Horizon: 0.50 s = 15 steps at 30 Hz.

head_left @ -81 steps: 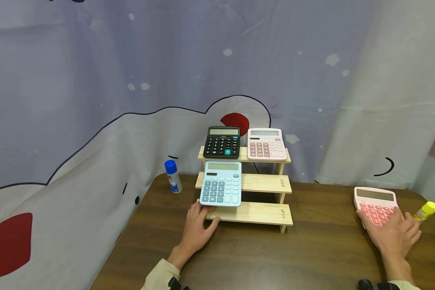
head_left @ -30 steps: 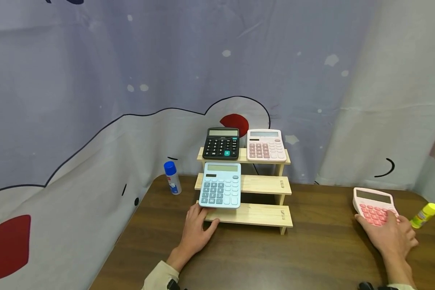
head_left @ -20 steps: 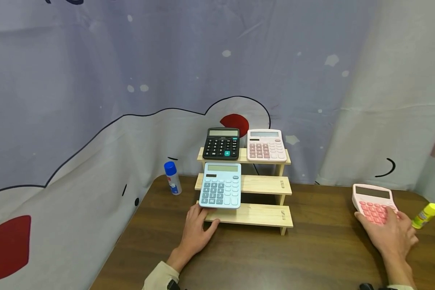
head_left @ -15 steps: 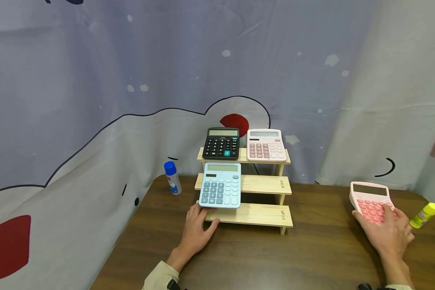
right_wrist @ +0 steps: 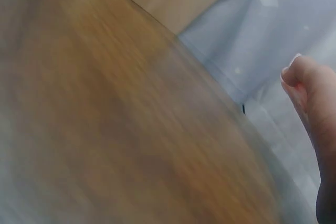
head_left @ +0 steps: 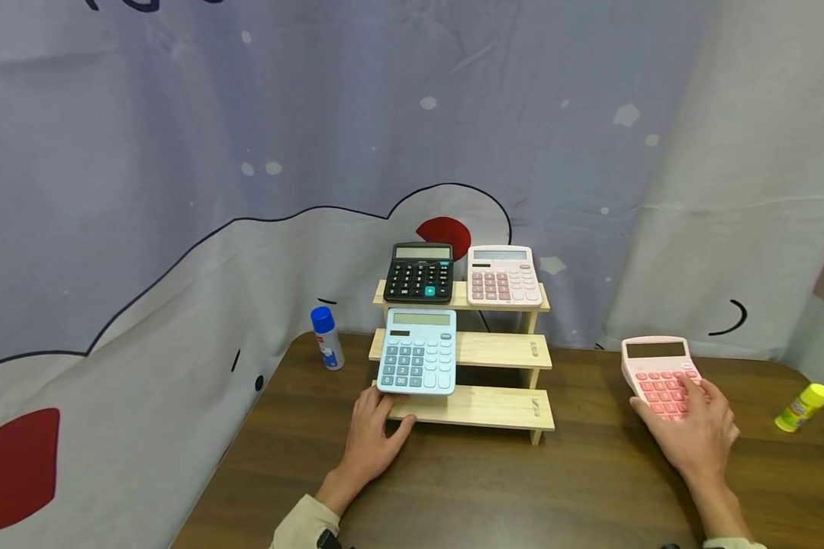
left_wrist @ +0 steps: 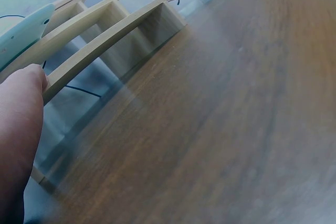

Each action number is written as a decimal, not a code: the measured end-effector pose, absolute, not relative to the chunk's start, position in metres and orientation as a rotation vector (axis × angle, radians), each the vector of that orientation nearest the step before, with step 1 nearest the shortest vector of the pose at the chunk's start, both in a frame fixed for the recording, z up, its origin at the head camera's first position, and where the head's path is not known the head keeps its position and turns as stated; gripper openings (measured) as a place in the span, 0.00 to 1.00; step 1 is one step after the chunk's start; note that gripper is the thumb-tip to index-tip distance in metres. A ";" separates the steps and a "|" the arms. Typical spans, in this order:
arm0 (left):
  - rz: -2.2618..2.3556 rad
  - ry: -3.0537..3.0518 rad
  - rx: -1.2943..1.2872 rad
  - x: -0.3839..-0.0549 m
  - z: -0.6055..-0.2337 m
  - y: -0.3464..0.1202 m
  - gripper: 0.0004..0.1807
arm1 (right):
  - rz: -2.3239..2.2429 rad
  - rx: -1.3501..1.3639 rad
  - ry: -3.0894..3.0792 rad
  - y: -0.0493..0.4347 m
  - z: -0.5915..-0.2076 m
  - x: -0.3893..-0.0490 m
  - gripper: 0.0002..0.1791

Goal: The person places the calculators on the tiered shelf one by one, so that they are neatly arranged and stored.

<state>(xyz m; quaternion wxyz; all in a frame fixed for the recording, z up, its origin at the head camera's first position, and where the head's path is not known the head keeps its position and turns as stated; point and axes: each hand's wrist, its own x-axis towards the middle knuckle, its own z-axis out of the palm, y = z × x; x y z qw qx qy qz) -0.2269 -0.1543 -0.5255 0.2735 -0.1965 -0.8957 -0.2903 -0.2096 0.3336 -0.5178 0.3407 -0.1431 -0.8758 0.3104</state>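
Observation:
In the head view, my right hand [head_left: 696, 435] grips a pink calculator [head_left: 652, 366] by its lower part, tilted up over the right side of the table. The thumb lies at its left edge and fingers reach over the keys. My left hand [head_left: 367, 442] holds the left end of the bottom plank of a three-tier wooden shelf [head_left: 494, 404], thumb along the front edge, some fingertips hidden. Just above those fingers is a light blue calculator [head_left: 419, 351], overlapping the lower two tiers. On the top tier stand a black calculator [head_left: 420, 272] and a pale pink one [head_left: 503, 274].
A blue-capped glue bottle [head_left: 327, 338] stands left of the shelf. At the far right, a yellow-capped glue stick [head_left: 803, 408] is on the brown wooden table [head_left: 590, 473]. A patterned curtain [head_left: 556, 152] hangs behind the table's back edge.
My right hand has lifted the pink calculator and carried it left, away from the yellow glue stick. The left hand stays at the shelf.

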 end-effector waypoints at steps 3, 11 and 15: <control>-0.781 -2.412 -0.534 -0.227 -0.526 -0.154 0.19 | 0.809 -0.311 -2.253 0.326 -0.518 -0.211 0.47; -0.797 -2.412 -0.526 -0.225 -0.524 -0.153 0.19 | 0.863 -0.105 -2.095 0.297 -0.517 -0.215 0.45; -0.805 -2.416 -0.519 -0.225 -0.523 -0.153 0.18 | 0.955 -0.071 -2.041 0.280 -0.518 -0.218 0.45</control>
